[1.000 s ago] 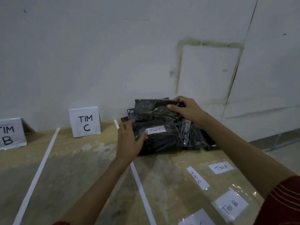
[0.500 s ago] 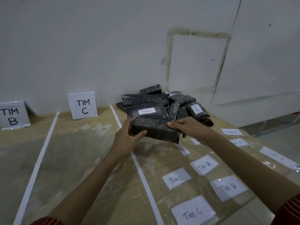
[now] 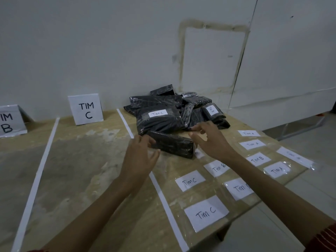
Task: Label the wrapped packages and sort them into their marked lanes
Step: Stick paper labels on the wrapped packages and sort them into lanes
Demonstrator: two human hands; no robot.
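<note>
A: Black plastic-wrapped package (image 3: 172,145) status?
B: Flat on the wooden table (image 3: 87,160), just in front of the black package pile (image 3: 160,117). Long axis runs left-right between the hands. Left hand (image 3: 140,157) at its left end, right hand (image 3: 211,140) over its right end. Fingers loose, gripping nothing.
A: Label?
B: None visible. White paper label slips (image 3: 190,180) lie nearer the right hand.

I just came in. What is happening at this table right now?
A person is working at a wooden table. One black wrapped package, no label showing, lies in front of the pile, just right of a white lane line. The left hand touches its left end and the right hand hovers open by its right end; neither grips it. Two packages in the pile read Tim C and Tim B. Loose labels wait on the right.
</note>
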